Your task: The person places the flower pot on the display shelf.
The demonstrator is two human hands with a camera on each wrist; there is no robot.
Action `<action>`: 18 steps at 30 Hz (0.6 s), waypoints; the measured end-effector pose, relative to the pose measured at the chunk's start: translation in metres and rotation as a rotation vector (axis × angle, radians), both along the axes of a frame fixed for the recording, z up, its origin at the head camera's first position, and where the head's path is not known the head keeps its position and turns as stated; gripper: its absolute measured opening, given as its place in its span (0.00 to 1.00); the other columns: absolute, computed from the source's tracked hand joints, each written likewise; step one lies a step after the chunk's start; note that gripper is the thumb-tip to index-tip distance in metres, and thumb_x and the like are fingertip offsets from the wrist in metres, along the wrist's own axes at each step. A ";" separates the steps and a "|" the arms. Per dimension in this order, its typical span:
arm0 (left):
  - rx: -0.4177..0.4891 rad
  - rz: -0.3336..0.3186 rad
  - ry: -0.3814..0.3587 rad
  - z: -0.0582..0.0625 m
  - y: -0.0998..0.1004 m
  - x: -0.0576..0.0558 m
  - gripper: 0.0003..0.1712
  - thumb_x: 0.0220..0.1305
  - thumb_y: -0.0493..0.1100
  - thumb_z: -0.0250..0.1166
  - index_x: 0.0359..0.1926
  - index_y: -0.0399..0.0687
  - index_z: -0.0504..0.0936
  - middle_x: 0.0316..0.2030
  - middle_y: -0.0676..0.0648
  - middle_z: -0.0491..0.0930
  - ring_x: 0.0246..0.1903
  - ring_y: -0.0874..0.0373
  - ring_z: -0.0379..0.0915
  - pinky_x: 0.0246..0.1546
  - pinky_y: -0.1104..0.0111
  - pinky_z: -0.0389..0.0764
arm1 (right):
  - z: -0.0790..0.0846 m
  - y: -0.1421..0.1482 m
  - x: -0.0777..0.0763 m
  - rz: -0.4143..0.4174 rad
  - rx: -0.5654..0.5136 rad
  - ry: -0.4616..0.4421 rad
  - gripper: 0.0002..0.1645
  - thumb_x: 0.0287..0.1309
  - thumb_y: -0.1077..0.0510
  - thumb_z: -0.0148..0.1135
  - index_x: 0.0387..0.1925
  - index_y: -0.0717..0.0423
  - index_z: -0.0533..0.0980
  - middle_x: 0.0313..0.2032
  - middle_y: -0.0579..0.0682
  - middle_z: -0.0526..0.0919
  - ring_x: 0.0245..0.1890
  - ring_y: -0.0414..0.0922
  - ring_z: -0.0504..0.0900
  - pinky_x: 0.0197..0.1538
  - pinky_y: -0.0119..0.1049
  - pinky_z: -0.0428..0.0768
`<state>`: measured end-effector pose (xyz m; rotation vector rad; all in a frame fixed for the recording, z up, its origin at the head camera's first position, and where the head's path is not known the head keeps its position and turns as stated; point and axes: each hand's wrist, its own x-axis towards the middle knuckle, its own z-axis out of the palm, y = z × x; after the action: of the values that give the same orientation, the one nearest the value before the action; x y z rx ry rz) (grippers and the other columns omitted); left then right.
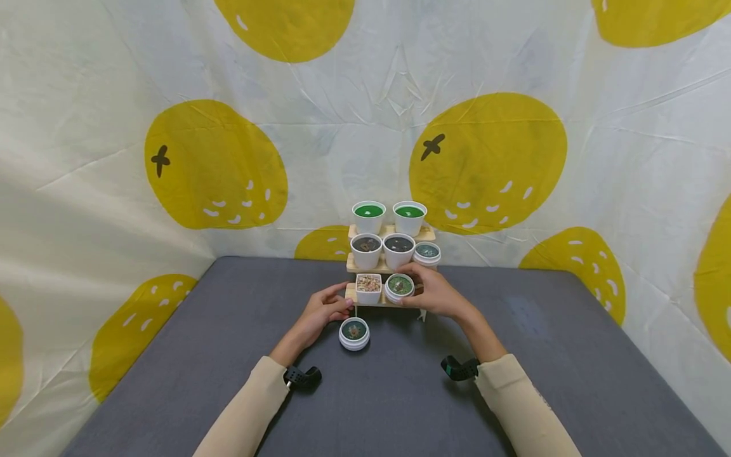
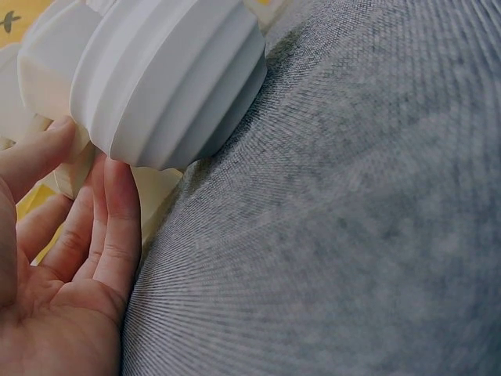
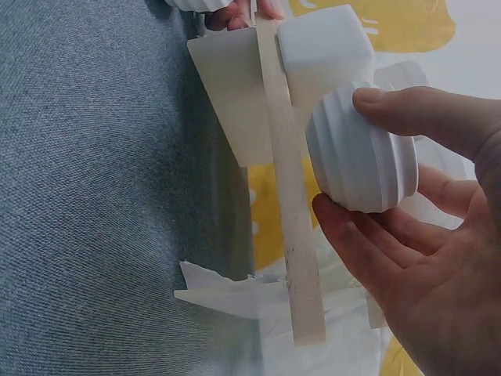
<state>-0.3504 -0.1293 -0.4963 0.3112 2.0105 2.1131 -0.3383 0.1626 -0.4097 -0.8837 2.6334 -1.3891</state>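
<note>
A tiered light-wood stand (image 1: 350, 292) holds small white pots. My right hand (image 1: 441, 293) grips a ribbed round white pot (image 3: 356, 157) with green filling, thumb on one side and fingers on the other, at the lowest tier. My left hand (image 1: 321, 312) pinches the left end of that tier between thumb and fingers. Between the hands, a square white pot (image 1: 368, 289) with pebble-like filling sits on the lowest tier. Just in front of the stand, beside my left hand, another ribbed pot (image 1: 354, 335) stands on the grey cloth; its ridged side fills the top of the left wrist view.
On the middle tier are two dark-filled pots (image 1: 366, 252) and, at the right, a ribbed pot (image 1: 427, 255). Two green-filled pots (image 1: 368, 219) top the stand. Grey cloth (image 1: 365, 406) covers the table. A white curtain with yellow fruit shapes (image 1: 365, 158) hangs behind.
</note>
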 end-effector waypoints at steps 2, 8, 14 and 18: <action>-0.002 0.001 -0.003 0.001 0.000 -0.001 0.35 0.60 0.45 0.69 0.67 0.51 0.69 0.36 0.45 0.83 0.34 0.57 0.80 0.37 0.69 0.83 | 0.000 0.000 -0.001 -0.004 0.009 0.007 0.37 0.46 0.61 0.75 0.59 0.57 0.70 0.51 0.56 0.80 0.50 0.51 0.80 0.49 0.45 0.81; -0.007 0.006 -0.011 0.001 0.000 -0.001 0.35 0.59 0.45 0.69 0.67 0.51 0.69 0.37 0.45 0.83 0.34 0.57 0.80 0.37 0.69 0.83 | 0.001 -0.001 0.000 0.008 0.007 -0.007 0.37 0.45 0.59 0.76 0.58 0.57 0.71 0.51 0.57 0.80 0.50 0.53 0.80 0.49 0.45 0.82; -0.001 0.008 -0.021 0.001 0.000 -0.002 0.34 0.59 0.45 0.69 0.66 0.53 0.70 0.37 0.44 0.83 0.34 0.57 0.80 0.37 0.68 0.83 | 0.000 -0.002 -0.001 0.019 -0.014 -0.024 0.38 0.46 0.60 0.76 0.59 0.60 0.70 0.52 0.61 0.79 0.52 0.58 0.79 0.52 0.53 0.80; -0.006 0.007 -0.014 0.001 0.000 -0.001 0.35 0.59 0.45 0.69 0.67 0.51 0.68 0.37 0.45 0.83 0.34 0.57 0.80 0.37 0.68 0.83 | 0.000 -0.003 -0.002 0.024 -0.005 -0.022 0.38 0.46 0.60 0.75 0.60 0.61 0.69 0.52 0.62 0.79 0.52 0.58 0.79 0.52 0.53 0.80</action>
<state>-0.3515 -0.1292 -0.4955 0.2880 2.0120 2.1070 -0.3399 0.1599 -0.4101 -0.8917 2.5961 -1.3919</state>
